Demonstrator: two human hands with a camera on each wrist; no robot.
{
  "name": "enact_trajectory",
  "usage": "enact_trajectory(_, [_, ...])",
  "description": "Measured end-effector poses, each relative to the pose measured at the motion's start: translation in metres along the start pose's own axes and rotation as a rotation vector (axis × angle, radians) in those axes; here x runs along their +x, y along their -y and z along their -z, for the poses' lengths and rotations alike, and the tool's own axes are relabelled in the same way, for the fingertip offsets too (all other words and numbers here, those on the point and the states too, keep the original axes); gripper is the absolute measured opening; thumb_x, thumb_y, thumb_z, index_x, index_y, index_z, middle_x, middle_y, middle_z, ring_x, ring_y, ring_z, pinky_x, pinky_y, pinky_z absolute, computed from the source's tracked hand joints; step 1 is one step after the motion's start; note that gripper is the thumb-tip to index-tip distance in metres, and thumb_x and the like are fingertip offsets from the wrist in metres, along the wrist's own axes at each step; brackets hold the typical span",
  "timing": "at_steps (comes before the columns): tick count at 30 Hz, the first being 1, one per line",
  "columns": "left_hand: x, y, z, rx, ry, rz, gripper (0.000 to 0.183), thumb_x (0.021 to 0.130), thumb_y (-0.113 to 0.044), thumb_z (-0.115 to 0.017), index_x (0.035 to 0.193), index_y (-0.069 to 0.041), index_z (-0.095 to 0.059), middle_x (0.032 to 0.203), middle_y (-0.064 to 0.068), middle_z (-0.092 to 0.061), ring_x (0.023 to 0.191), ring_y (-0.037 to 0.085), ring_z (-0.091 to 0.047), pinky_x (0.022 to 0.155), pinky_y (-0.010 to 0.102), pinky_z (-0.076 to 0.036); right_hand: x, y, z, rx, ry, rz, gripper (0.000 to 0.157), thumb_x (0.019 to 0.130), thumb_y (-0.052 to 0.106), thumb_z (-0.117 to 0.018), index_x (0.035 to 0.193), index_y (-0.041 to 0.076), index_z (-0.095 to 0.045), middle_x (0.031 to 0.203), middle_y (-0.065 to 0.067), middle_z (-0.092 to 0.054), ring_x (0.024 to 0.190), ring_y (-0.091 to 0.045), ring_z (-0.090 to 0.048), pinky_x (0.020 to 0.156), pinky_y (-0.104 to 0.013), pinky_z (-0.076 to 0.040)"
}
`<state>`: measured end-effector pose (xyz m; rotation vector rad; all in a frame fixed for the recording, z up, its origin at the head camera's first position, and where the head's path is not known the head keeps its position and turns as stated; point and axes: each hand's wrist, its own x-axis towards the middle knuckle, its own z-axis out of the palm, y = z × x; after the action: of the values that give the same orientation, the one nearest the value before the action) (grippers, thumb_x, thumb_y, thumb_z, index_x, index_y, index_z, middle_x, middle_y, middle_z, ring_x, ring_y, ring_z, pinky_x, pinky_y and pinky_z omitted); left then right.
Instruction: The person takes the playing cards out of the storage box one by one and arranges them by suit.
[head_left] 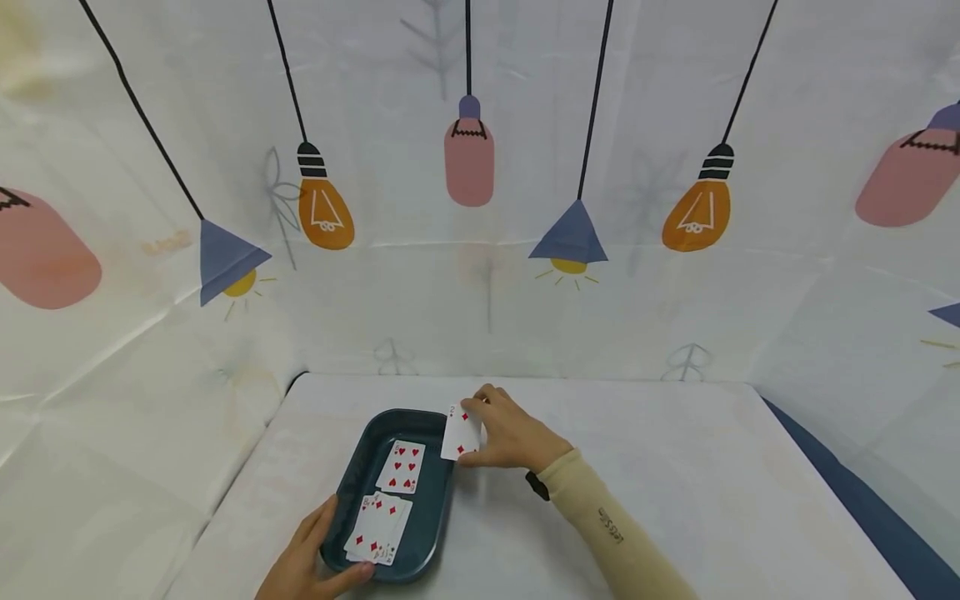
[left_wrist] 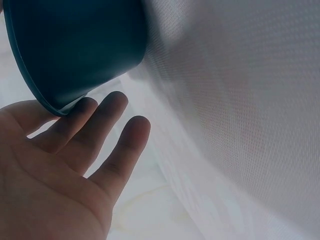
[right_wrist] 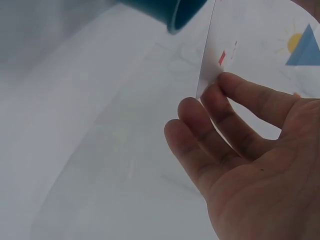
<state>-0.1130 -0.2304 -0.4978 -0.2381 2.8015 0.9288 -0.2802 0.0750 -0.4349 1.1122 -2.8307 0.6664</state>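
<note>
A dark teal tray (head_left: pixel 431 533) stands on the white table, with playing cards inside it. A six of hearts (head_left: pixel 401 467) lies face up toward the far end. Nearer the front is a small overlapping pile of cards (head_left: pixel 378 527), a diamonds card on top. My left hand (head_left: pixel 307 554) holds the tray's near left corner, thumb at the front rim and fingers along the outer side. My right hand (head_left: pixel 517 433) pinches a diamonds playing card (head_left: pixel 459 435) between thumb and fingertips, by the tray's far right rim. In the right wrist view this card (right_wrist: pixel 212 50) appears nearly edge-on.
The white table (head_left: pixel 675 483) extends to the right of the tray. Behind it hangs a pale sheet (head_left: pixel 405 292) printed with lamps and bulbs. A dark blue strip (head_left: pixel 840 483) runs along the table's right edge.
</note>
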Motion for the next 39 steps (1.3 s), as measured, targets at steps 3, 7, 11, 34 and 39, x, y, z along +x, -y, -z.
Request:
enact_trajectory(3, [0.001, 0.0, 0.001, 0.005, 0.005, 0.003, 0.126, 0.072, -0.069, -0.08, 0.159, 0.001, -0.022, 0.154, 0.031, -0.032, 0.124, 0.047, -0.048, 0.098, 0.067, -0.045, -0.004, -0.008, 0.005, 0.004, -0.008, 0.0, 0.077, 0.077, 0.044, -0.087, 0.138, 0.007, -0.058, 0.127, -0.01, -0.052, 0.119, -0.024, -0.049, 0.098, -0.039, -0.052])
enact_trajectory(7, [0.001, -0.001, 0.003, -0.004, 0.018, 0.009, 0.127, 0.072, -0.069, -0.08, 0.159, 0.002, -0.021, 0.154, 0.031, -0.03, 0.126, 0.049, -0.046, 0.099, 0.068, -0.044, -0.012, -0.021, 0.005, -0.003, 0.018, -0.03, 0.076, 0.077, 0.042, -0.086, 0.138, 0.007, -0.058, 0.127, -0.009, -0.051, 0.119, -0.024, -0.049, 0.097, -0.039, -0.052])
enact_trajectory(11, [0.0, -0.001, 0.003, -0.018, 0.028, 0.01, 0.125, 0.073, -0.067, -0.08, 0.16, 0.001, -0.02, 0.155, 0.031, -0.029, 0.127, 0.049, -0.045, 0.099, 0.069, -0.044, -0.02, -0.034, 0.001, -0.009, 0.054, -0.071, 0.076, 0.077, 0.043, -0.086, 0.139, 0.008, -0.058, 0.128, -0.007, -0.05, 0.118, -0.023, -0.048, 0.097, -0.039, -0.052])
enact_trajectory(34, [0.0, 0.001, 0.004, -0.01, -0.016, -0.049, 0.122, 0.074, -0.064, -0.082, 0.158, 0.002, -0.024, 0.153, 0.031, -0.034, 0.124, 0.046, -0.049, 0.099, 0.066, -0.046, -0.048, -0.068, -0.031, -0.098, 0.126, -0.13, 0.077, 0.073, 0.043, -0.09, 0.133, 0.007, -0.062, 0.122, -0.006, -0.052, 0.11, -0.022, -0.052, 0.093, -0.038, -0.053])
enact_trajectory(39, [0.001, 0.0, 0.003, -0.03, 0.003, 0.0, 0.124, 0.072, -0.064, -0.083, 0.159, 0.001, -0.024, 0.153, 0.031, -0.033, 0.121, 0.046, -0.049, 0.096, 0.067, -0.047, -0.05, -0.068, -0.032, -0.082, 0.135, -0.138, 0.076, 0.072, 0.041, -0.09, 0.133, 0.005, -0.062, 0.121, -0.006, -0.052, 0.108, -0.021, -0.051, 0.091, -0.037, -0.053])
